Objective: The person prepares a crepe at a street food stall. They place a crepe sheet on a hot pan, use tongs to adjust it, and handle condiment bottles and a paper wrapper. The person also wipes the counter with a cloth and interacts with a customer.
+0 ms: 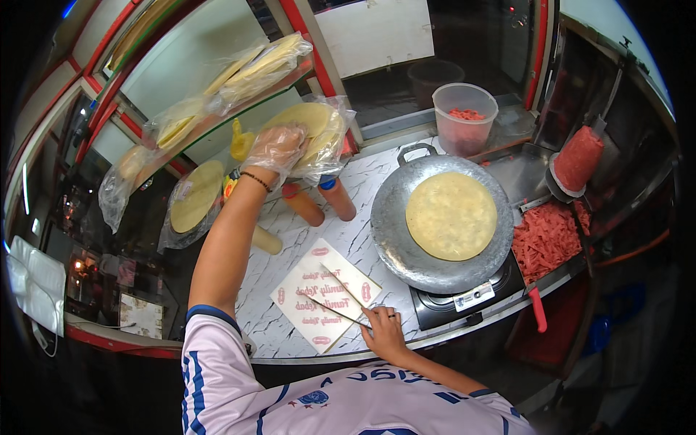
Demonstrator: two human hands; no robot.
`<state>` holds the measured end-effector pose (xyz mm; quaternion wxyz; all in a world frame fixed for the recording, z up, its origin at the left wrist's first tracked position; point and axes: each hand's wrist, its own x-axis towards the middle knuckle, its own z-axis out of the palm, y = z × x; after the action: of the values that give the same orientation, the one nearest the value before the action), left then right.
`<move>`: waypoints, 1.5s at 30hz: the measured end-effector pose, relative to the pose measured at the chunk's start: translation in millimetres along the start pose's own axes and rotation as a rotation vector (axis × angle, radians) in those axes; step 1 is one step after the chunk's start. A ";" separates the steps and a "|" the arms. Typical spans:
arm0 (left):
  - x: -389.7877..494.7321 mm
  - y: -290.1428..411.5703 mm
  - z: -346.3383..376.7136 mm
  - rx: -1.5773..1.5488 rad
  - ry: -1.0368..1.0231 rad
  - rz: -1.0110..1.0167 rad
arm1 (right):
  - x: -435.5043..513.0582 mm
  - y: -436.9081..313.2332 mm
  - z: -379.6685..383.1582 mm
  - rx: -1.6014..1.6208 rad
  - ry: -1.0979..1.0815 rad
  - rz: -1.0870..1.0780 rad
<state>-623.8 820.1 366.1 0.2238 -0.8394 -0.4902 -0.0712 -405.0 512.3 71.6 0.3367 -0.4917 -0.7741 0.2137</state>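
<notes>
My left hand (281, 147), in a clear plastic glove, reaches up to a stack of round flatbreads (315, 119) in an open plastic bag. Its fingertips are hidden against the stack, so its grip cannot be made out. My right hand (385, 333) holds slim metal tongs (340, 311), their two arms apart above a sheet of printed wrapping paper (321, 280) on the counter. Right of that, one flatbread (451, 216) lies flat on a round metal griddle pan (391, 244), which sits on a gas stove (427, 312).
Sauce bottles (337, 198) stand behind the paper. Bagged flatbreads (261, 68) fill the glass shelf (247, 103). At right are a plastic tub (465, 111), a spit of red meat (579, 160), meat shavings (546, 239) and a red-handled knife (537, 310) jutting past the counter edge.
</notes>
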 end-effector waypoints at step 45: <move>5.9 -99.6 30.5 0.021 0.320 -0.356 | -0.1 -4.2 9.2 -0.070 0.111 0.031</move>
<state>-708.9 880.1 371.4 0.2916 -0.7152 -0.5895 -0.2366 -414.2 510.4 68.1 0.3583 -0.5263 -0.7535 0.1643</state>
